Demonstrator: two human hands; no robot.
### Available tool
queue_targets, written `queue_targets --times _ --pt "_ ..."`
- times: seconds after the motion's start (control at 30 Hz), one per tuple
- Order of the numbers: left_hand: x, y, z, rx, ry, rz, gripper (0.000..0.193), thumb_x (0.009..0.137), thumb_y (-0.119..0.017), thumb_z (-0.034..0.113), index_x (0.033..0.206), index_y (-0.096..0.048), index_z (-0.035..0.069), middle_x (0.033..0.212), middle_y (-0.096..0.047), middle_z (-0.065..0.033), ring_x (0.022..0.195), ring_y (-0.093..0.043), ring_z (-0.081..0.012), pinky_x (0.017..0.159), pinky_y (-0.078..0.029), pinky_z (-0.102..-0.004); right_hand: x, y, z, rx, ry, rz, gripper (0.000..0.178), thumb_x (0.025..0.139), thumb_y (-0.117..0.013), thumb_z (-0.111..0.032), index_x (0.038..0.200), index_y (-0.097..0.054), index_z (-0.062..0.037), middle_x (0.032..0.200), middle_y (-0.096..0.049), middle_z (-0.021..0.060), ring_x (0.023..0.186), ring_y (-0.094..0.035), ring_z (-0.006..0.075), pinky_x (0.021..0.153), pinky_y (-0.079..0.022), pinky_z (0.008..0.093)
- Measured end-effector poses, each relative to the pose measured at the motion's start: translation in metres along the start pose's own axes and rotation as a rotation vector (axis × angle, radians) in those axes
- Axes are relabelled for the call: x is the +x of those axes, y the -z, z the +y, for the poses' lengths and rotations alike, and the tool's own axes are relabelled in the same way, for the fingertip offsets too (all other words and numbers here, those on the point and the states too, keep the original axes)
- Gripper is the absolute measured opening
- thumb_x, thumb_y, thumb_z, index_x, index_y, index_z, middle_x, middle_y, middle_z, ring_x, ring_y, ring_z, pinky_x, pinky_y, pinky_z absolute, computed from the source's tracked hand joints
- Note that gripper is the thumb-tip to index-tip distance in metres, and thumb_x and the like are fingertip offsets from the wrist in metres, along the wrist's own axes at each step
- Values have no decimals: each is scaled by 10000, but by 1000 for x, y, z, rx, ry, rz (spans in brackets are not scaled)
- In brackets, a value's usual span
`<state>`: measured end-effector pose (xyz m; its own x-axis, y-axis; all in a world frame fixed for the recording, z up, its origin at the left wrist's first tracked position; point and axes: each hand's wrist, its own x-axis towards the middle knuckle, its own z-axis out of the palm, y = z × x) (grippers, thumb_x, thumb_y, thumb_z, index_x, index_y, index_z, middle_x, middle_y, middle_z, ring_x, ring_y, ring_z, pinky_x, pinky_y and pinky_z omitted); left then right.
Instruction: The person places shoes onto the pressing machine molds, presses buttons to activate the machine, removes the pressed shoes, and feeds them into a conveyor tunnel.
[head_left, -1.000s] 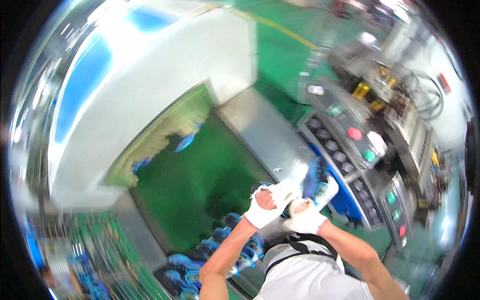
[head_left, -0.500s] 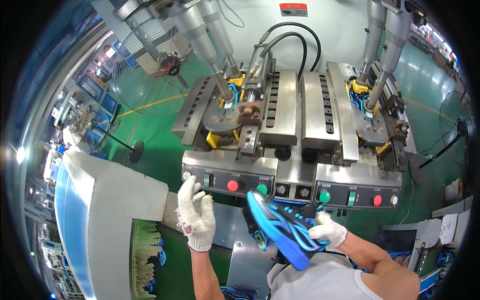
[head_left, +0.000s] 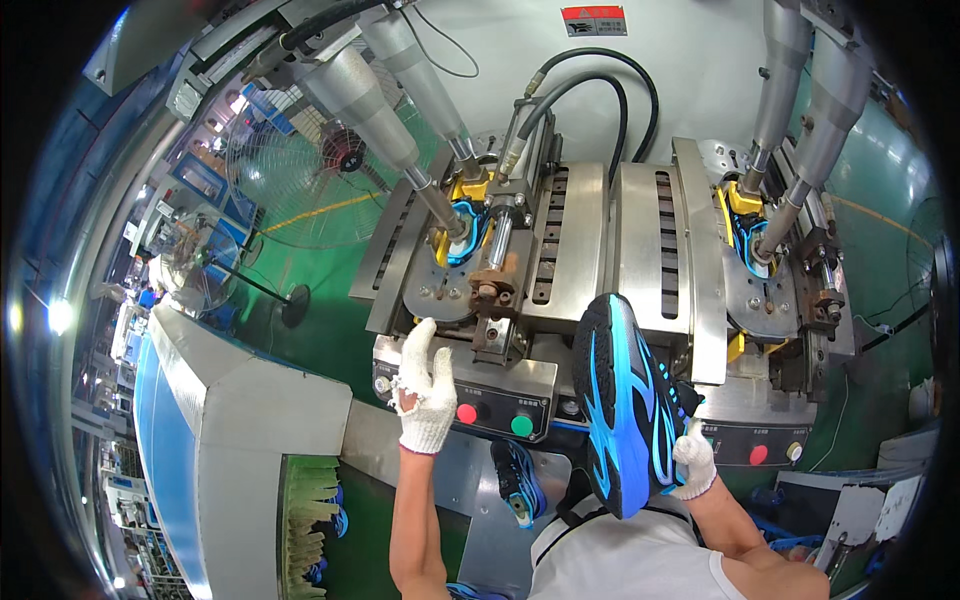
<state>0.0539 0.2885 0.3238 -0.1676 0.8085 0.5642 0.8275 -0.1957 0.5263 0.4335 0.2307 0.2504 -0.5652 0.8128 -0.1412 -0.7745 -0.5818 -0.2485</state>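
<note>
Up front, the gloved left hand (head_left: 424, 392) rests open, fingers spread, on the edge of the press (head_left: 560, 290), just above its red button (head_left: 466, 413). Meanwhile the gloved right hand (head_left: 692, 458) grips a blue-and-black shoe (head_left: 625, 400), sole up, before the press. Another shoe (head_left: 518, 480) lies below the panel.

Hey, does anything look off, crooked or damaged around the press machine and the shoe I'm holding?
Nothing stands out. The right hand holds the blue-and-black shoe sole-up and it looks intact; the left hand rests at the control panel. Another shoe sits clamped in the left press station.
</note>
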Motion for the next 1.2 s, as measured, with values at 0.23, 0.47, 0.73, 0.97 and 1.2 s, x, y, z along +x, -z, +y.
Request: queue_targets --times 0.23,0.47,0.73,0.97,1.2 --pt "5 -18 -48 29 -37 -89 430 955 -659 104 1365 -579 1 1332 -636 -182 1207 -623 -299 1003 -498 -390 18 -37 20 -208 140 165 709 859 -728 -84 1468 -376 2 1204 -601 167 1081 -660 265 928 -578 413" --pt "45 -32 -58 79 -54 -168 428 972 -650 137 1359 -569 -28 1319 -632 -204 1206 -628 -329 1041 -475 -390 26 -37 17 -308 273 363 319 994 -501 -100 1305 -504 -29 886 -616 30 833 -678 146 933 -548 368" --pt "77 -125 -111 24 38 -300 620 950 -648 216 1477 -430 -24 1462 -490 -267 1350 -492 -396 1152 -379 -431 17 7 7 -263 177 205 543 930 -612 -28 1414 -382 -117 985 -619 34 845 -639 152 751 -584 348" --pt "141 -213 -135 245 302 -246 776 816 -778 369 1403 -455 -23 1331 -572 -326 1206 -581 -473 1013 -463 -512 5 -23 -5 -644 256 377 762 865 -684 -42 1516 -289 -32 1169 -612 111 780 -563 146 733 -482 317" --pt "211 -242 -168 412 435 -468 846 772 -796 554 1331 -523 -20 1253 -667 -250 1165 -648 -402 994 -514 -460 9 -27 -6 -763 243 436 905 735 -836 -176 1471 -389 101 1455 -522 163 1288 -546 243 1140 -399 387"
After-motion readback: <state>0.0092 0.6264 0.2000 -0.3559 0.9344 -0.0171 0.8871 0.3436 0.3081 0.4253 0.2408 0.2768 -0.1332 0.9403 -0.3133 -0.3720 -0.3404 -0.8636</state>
